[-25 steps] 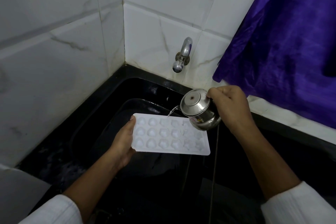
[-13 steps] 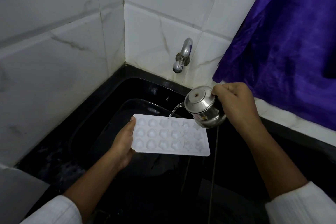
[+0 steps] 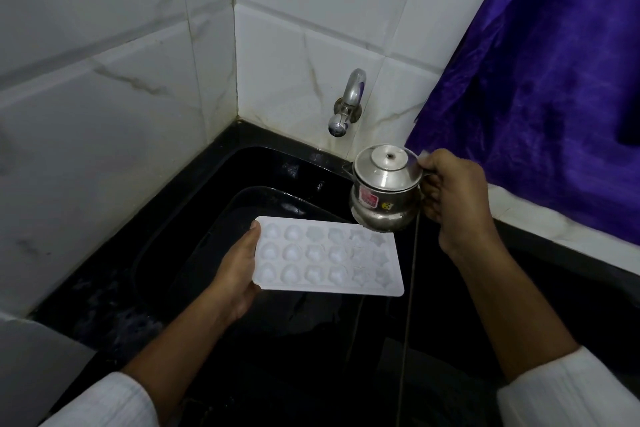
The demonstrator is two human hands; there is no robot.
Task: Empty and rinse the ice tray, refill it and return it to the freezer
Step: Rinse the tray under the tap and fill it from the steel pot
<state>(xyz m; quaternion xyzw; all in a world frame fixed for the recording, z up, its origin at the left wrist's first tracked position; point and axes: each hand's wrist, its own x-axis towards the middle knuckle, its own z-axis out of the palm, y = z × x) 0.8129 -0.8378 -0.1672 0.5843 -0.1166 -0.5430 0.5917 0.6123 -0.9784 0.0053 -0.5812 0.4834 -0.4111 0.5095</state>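
A white ice tray (image 3: 329,257) with heart, flower and star cells is held level over the black sink (image 3: 214,184). My left hand (image 3: 239,270) grips its left short edge, thumb on top. My right hand (image 3: 450,198) holds a small steel pot (image 3: 384,191) with a lid and a short spout by its handle. The pot is upright, just above the tray's far right corner, and no water runs from its spout.
A steel tap (image 3: 348,104) juts from the white tiled wall (image 3: 311,28) above the sink's back edge, closed. A purple curtain (image 3: 540,80) hangs at the right over a white ledge (image 3: 554,225). A dark basin (image 3: 180,253) lies in the sink under the tray.
The pot was tilted and pouring a thin stream into the tray; it has swung upright and risen to the right, and the stream has stopped. The tray has stayed in place.
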